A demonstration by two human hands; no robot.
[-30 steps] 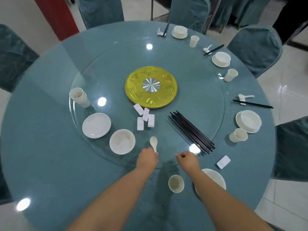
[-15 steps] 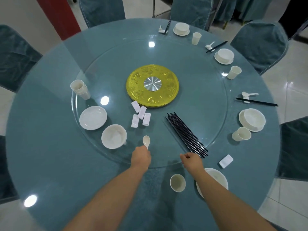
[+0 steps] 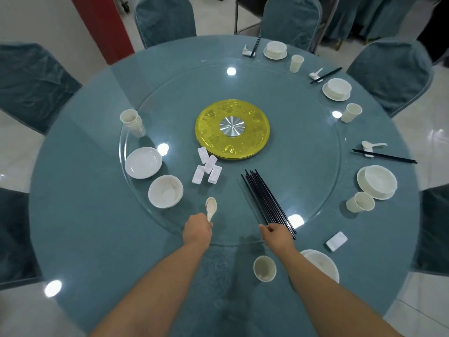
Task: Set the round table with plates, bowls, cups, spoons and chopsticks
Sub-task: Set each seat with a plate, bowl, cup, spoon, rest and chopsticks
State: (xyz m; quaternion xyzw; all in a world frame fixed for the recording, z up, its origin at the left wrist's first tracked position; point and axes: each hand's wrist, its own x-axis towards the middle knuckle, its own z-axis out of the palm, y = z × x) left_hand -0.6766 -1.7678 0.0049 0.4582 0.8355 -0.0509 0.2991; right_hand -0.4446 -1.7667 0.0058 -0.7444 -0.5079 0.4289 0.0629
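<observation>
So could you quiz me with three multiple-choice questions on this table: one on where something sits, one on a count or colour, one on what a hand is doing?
1. Where does the bundle of black chopsticks lie?
A. on the glass turntable, near the right hand
B. on a chair
C. inside a bowl

2. How many loose white chopstick rests lie beside the yellow disc?
A. one
B. four
C. nine

3. What is the left hand doing?
A. resting flat and empty
B. holding a cup
C. holding a white spoon by its handle

Answers:
1 A: the sticks lie on the glass, their near ends at the right hand.
2 B: four small rests cluster at the disc's near edge.
3 C: the spoon's bowl sticks out beyond the closed fingers.
</observation>
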